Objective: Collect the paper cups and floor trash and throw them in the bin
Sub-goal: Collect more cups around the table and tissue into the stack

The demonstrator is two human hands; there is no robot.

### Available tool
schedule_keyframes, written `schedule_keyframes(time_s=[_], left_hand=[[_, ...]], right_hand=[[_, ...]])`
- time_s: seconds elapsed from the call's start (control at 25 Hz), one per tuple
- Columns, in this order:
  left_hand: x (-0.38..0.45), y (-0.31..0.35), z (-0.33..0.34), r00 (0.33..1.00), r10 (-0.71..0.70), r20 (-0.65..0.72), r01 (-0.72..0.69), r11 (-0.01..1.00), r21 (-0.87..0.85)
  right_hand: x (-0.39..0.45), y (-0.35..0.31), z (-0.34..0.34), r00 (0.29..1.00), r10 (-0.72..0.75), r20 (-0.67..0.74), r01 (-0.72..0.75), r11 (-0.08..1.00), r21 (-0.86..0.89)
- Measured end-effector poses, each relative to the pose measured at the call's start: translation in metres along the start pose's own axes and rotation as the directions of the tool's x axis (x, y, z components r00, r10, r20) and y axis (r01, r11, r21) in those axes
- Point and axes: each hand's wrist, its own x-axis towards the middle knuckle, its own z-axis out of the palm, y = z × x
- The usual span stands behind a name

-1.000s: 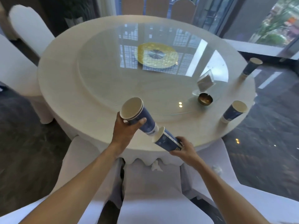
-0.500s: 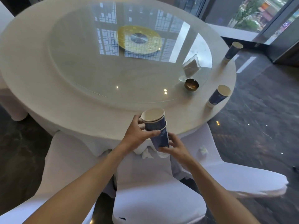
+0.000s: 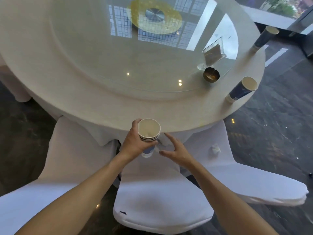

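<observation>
A round table (image 3: pixel 71 92) draped in a white cloth carries a round glass turntable (image 3: pixel 101 53) set on its middle. On the glass, at about four o'clock near its rim, stand a clear napkin holder (image 3: pixel 213 54) and, just beside it, a small dark ashtray (image 3: pixel 211 74). On the cloth outside the glass, a blue paper cup (image 3: pixel 241 89) stands at four o'clock by the table's edge, and another blue cup (image 3: pixel 263 38) stands at about two o'clock.
</observation>
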Motion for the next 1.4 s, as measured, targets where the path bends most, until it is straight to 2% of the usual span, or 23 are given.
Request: schedule_keyframes(time_s=[0.08,0.16,0.28,0.52,0.64,0.76,0.96,1.04,1.12,1.24,1.4], left_hand=[[-0.007,-0.018,0.002,0.997,-0.033,-0.077,0.038,0.997,0.060],[-0.014,-0.038,0.007,0.983,-0.098,-0.155,0.112,0.991,0.079],[-0.020,-0.068,0.020,0.965,-0.164,-0.203,0.185,0.979,0.085],[-0.007,-0.138,0.056,0.952,-0.195,-0.234,0.225,0.968,0.109],[0.010,-0.170,0.072,0.957,-0.170,-0.235,0.205,0.969,0.134],[0.019,-0.193,0.084,0.966,-0.144,-0.216,0.175,0.976,0.131],[0.014,-0.213,0.092,0.969,-0.170,-0.180,0.194,0.974,0.120],[0.006,-0.209,0.091,0.972,-0.194,-0.130,0.212,0.966,0.147],[0.000,-0.196,0.088,0.975,-0.203,-0.089,0.216,0.961,0.174],[-0.009,-0.153,0.082,0.981,-0.192,-0.009,0.189,0.960,0.205],[-0.009,-0.093,0.079,0.990,-0.129,0.066,0.107,0.960,0.260]], right_hand=[[0.013,0.017,-0.001,0.998,0.003,0.062,0.014,0.961,-0.277],[0.028,0.034,0.000,0.989,0.031,0.143,0.038,0.890,-0.455],[0.057,0.061,0.009,0.962,0.061,0.267,0.093,0.844,-0.528],[0.148,0.124,0.058,0.875,0.144,0.463,0.234,0.711,-0.663],[0.192,0.160,0.093,0.863,0.163,0.479,0.271,0.651,-0.709],[0.216,0.187,0.125,0.889,0.121,0.441,0.283,0.612,-0.738],[0.196,0.224,0.154,0.929,0.103,0.356,0.219,0.623,-0.751],[0.176,0.225,0.151,0.933,0.127,0.336,0.179,0.646,-0.742],[0.155,0.214,0.137,0.936,0.169,0.308,0.085,0.740,-0.667],[0.119,0.171,0.093,0.978,0.158,0.136,-0.094,0.917,-0.388],[0.066,0.096,0.026,0.984,0.137,-0.115,-0.141,0.990,-0.030]])
